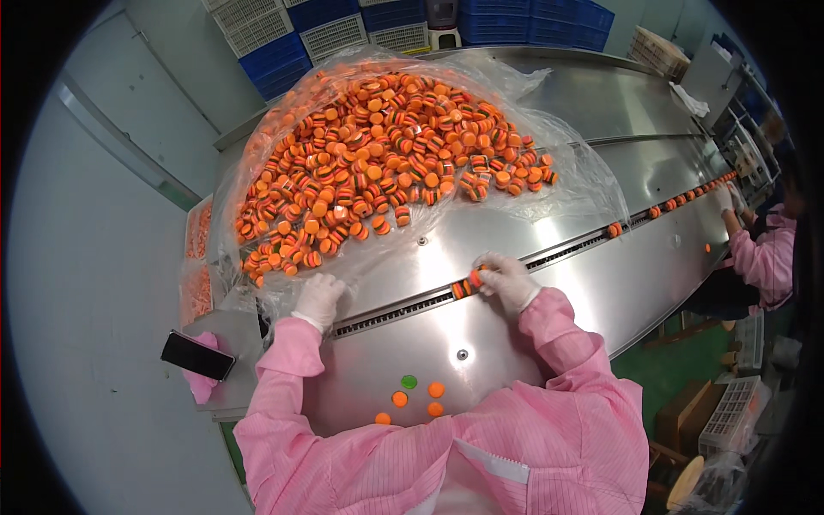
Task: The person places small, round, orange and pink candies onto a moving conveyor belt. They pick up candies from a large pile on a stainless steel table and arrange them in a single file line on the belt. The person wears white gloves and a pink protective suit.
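My right hand, in a white glove, pinches a burger-shaped gummy candy over the slotted conveyor channel. More layered orange, red and dark candies stand in the channel right beside its fingertips. My left hand, gloved too, is at the near edge of the clear plastic sheet, left of the channel's near end. Its fingers are curled, and whatever they hold is hidden. Beyond both hands, a big heap of the same candies lies on the sheet.
Several loose orange discs and a green disc lie on the steel table near my body. A phone is at the left. On the right, a co-worker's hands are at the channel. Blue and white crates stand behind.
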`<state>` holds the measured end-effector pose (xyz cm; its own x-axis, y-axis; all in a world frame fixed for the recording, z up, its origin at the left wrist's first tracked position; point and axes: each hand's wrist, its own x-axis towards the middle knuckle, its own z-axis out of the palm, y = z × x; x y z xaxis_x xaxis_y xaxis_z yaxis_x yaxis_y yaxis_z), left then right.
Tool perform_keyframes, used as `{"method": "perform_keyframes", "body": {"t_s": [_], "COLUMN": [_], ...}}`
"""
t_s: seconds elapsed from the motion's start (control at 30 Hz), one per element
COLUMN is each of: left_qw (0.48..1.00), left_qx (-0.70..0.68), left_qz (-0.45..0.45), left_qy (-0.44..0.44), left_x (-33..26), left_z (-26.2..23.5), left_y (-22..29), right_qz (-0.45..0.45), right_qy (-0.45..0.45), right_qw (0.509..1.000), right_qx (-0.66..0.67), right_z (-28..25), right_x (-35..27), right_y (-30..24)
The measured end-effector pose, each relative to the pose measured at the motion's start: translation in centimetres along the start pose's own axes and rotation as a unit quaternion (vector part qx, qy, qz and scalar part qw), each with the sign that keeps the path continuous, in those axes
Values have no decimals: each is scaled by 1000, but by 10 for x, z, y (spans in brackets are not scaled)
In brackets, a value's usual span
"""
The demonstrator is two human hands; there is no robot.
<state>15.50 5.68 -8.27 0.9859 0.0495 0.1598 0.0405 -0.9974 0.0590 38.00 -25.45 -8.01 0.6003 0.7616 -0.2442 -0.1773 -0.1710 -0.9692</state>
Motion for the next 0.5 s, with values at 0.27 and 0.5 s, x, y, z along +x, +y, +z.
{"method": "perform_keyframes", "body": {"t_s": [0.27, 0.5], "left_qw": [997, 986], "left_qx": [-41, -74], "left_qz": [-62, -147], "left_qy": [7, -3], "left_x": [-9, -11], "left_z": [14, 9], "left_y": [-38, -19], "right_qz": [-81, -389], "right_qy": [59, 110], "right_qw": [826, 772], "right_qx": [-555, -490], "right_z": [69, 48], "right_x": [12, 126], "right_y": [4, -30]}}
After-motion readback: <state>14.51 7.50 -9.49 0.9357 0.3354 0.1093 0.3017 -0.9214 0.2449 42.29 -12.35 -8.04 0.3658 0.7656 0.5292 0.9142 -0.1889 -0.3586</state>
